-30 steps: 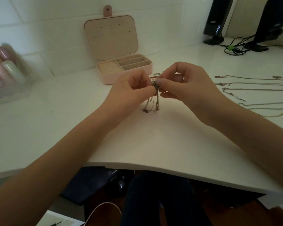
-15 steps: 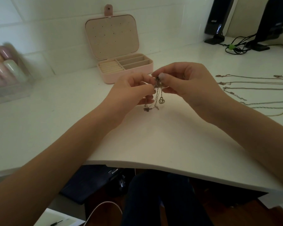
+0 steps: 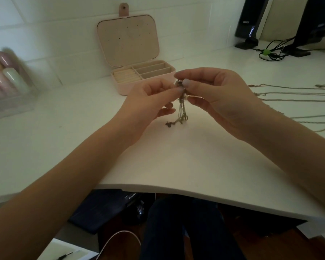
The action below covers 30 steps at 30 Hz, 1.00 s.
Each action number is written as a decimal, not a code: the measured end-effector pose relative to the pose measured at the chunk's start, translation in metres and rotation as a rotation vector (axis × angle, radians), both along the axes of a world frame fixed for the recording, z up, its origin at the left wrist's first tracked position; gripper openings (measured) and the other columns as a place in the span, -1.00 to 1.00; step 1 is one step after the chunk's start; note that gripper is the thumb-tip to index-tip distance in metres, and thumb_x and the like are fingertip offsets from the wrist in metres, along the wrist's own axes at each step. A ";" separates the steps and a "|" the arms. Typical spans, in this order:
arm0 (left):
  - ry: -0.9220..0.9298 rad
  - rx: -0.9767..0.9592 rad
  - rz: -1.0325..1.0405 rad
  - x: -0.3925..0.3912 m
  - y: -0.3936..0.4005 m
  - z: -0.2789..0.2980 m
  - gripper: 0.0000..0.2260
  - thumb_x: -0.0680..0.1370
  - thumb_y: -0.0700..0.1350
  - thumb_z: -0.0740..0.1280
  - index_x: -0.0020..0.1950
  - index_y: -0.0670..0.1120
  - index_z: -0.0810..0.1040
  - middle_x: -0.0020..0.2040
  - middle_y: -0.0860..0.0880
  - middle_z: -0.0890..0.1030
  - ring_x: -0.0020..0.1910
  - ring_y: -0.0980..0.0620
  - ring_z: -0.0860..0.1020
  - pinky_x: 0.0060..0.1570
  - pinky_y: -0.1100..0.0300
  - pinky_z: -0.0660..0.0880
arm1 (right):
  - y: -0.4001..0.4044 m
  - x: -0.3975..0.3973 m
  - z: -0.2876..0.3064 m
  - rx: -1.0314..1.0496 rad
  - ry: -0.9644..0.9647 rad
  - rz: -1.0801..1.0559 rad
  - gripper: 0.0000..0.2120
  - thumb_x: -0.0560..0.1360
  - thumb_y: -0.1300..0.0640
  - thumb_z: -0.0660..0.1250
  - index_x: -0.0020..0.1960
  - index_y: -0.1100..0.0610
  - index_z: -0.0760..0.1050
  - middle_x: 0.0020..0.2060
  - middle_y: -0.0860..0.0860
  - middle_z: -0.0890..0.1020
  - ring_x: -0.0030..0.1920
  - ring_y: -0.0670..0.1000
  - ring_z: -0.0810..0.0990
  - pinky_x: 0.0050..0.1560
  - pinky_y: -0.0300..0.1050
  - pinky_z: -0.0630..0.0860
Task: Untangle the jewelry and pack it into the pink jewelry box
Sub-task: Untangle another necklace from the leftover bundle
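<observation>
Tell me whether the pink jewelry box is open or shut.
Open. The pink jewelry box has its lid standing up against the wall, and its compartments show, apparently empty.

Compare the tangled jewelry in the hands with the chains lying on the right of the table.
The tangled jewelry is bunched into one knotted clump; the chains lie stretched out in separate lines. The clump is pinched at its top by the left hand and right hand, its lower end hanging to the table; the chains rest flat, untouched by either hand. Both look like thin, pale metal chain.
</observation>
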<state>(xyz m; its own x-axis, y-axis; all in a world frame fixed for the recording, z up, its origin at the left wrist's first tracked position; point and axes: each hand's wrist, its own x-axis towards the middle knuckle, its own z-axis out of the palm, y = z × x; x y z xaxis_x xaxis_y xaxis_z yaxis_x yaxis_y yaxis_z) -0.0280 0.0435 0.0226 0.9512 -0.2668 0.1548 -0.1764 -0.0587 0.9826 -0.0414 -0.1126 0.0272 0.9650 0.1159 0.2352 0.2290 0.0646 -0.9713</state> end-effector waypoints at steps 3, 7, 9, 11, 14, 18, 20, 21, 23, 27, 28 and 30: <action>-0.043 0.012 0.025 0.001 0.001 -0.001 -0.89 0.52 -0.22 0.37 -0.20 -0.11 0.54 -0.32 0.07 0.53 -0.31 0.17 0.49 -0.05 0.21 0.56 | 0.000 0.000 -0.001 -0.031 -0.028 -0.035 -0.85 0.52 0.30 0.34 0.05 0.16 0.61 -0.17 0.02 0.68 -0.12 -0.09 0.64 0.01 -0.23 0.55; -0.051 0.057 0.000 0.001 -0.001 -0.001 -0.87 0.56 -0.21 0.32 -0.20 -0.13 0.53 -0.28 0.01 0.54 -0.25 0.11 0.52 -0.06 0.19 0.55 | 0.002 -0.001 0.000 -0.040 -0.032 -0.053 -0.87 0.53 0.29 0.34 0.05 0.17 0.59 -0.18 0.04 0.68 -0.12 -0.04 0.66 -0.02 -0.20 0.58; -0.015 0.039 -0.032 0.000 -0.002 0.000 -0.86 0.58 -0.20 0.28 -0.19 -0.14 0.52 -0.29 0.01 0.55 -0.25 0.11 0.53 -0.10 0.23 0.54 | 0.003 -0.001 0.001 0.049 0.004 -0.038 -0.88 0.53 0.32 0.33 0.04 0.20 0.56 -0.21 0.07 0.67 -0.16 -0.03 0.65 -0.06 -0.21 0.59; -0.022 0.039 -0.034 0.000 -0.002 0.000 -0.86 0.58 -0.20 0.28 -0.18 -0.14 0.52 -0.29 0.02 0.56 -0.24 0.14 0.54 -0.10 0.25 0.55 | 0.002 -0.002 0.003 0.165 0.068 -0.014 -0.87 0.53 0.35 0.31 0.06 0.22 0.53 -0.24 0.10 0.65 -0.21 -0.03 0.65 -0.11 -0.23 0.59; -0.070 0.028 0.007 0.001 -0.002 -0.002 -0.87 0.58 -0.22 0.28 -0.17 -0.12 0.50 -0.29 0.04 0.59 -0.24 0.14 0.57 -0.06 0.22 0.57 | 0.001 -0.002 0.004 0.279 0.172 0.032 -0.81 0.53 0.38 0.29 0.12 0.23 0.48 -0.25 0.12 0.63 -0.26 -0.03 0.63 -0.16 -0.24 0.58; -0.005 -0.134 0.021 0.001 0.000 0.001 -0.83 0.61 -0.26 0.23 -0.18 -0.10 0.46 -0.29 0.04 0.62 -0.24 0.12 0.61 -0.11 0.22 0.59 | 0.001 -0.002 0.006 0.361 0.247 0.067 -0.75 0.50 0.43 0.29 0.15 0.24 0.46 -0.26 0.11 0.63 -0.31 -0.05 0.62 -0.18 -0.26 0.58; 0.021 -0.166 0.012 0.001 0.001 0.001 -0.82 0.60 -0.26 0.23 -0.18 -0.09 0.46 -0.28 0.05 0.63 -0.22 0.11 0.62 -0.12 0.21 0.58 | 0.001 -0.002 0.007 0.350 0.240 0.036 -0.74 0.50 0.44 0.29 0.16 0.24 0.46 -0.27 0.11 0.64 -0.30 -0.05 0.62 -0.17 -0.25 0.59; 0.016 -0.157 0.006 0.000 0.001 0.001 -0.83 0.60 -0.26 0.24 -0.18 -0.09 0.47 -0.27 0.05 0.63 -0.20 0.11 0.62 -0.12 0.21 0.58 | 0.000 -0.001 0.007 0.342 0.243 0.023 -0.74 0.50 0.43 0.29 0.16 0.25 0.45 -0.26 0.12 0.64 -0.29 -0.04 0.63 -0.16 -0.25 0.59; -0.003 -0.138 -0.006 -0.001 0.000 0.000 -0.84 0.59 -0.26 0.26 -0.18 -0.09 0.48 -0.25 0.04 0.63 -0.19 0.11 0.62 -0.12 0.22 0.58 | 0.000 -0.001 0.006 0.329 0.273 0.026 -0.75 0.52 0.38 0.31 0.18 0.26 0.44 -0.18 0.15 0.64 -0.23 -0.02 0.64 -0.13 -0.23 0.60; 0.002 -0.144 0.015 0.000 0.001 0.000 -0.86 0.58 -0.24 0.28 -0.17 -0.10 0.50 -0.26 0.04 0.62 -0.24 0.12 0.60 -0.18 0.27 0.55 | 0.000 -0.002 0.002 0.096 0.300 -0.040 -0.77 0.53 0.11 0.37 0.08 0.25 0.50 -0.11 0.09 0.60 -0.17 -0.01 0.62 -0.14 -0.24 0.60; 0.005 -0.137 0.026 0.001 0.001 0.000 -0.87 0.58 -0.23 0.29 -0.17 -0.10 0.51 -0.28 0.04 0.62 -0.26 0.13 0.60 -0.19 0.28 0.55 | 0.000 -0.003 0.002 -0.013 0.272 -0.084 -0.74 0.53 0.04 0.36 0.05 0.24 0.54 -0.14 0.06 0.61 -0.20 -0.04 0.61 -0.15 -0.25 0.60; 0.003 -0.111 0.038 0.001 0.002 0.000 -0.88 0.58 -0.22 0.29 -0.16 -0.11 0.51 -0.31 0.05 0.62 -0.28 0.14 0.60 -0.21 0.28 0.55 | 0.000 -0.005 0.001 -0.185 0.199 -0.134 -0.70 0.51 -0.04 0.36 -0.04 0.22 0.62 -0.21 0.00 0.65 -0.24 -0.09 0.61 -0.16 -0.25 0.59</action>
